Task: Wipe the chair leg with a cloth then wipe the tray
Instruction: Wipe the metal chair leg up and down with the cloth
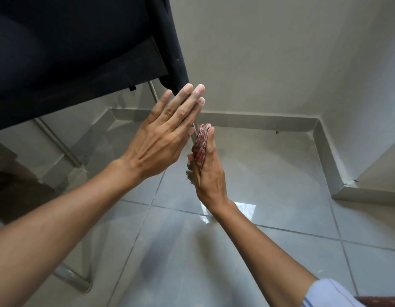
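We press the folded red checked cloth [199, 148] against the thin metal chair leg [194, 127] with our right hand [208, 173], its fingers straight, while our left hand [163, 138], fingers flat and open, backs the leg.

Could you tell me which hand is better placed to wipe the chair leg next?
The right hand: it already presses the red cloth beside the chair leg, while the left hand is open and holds nothing.
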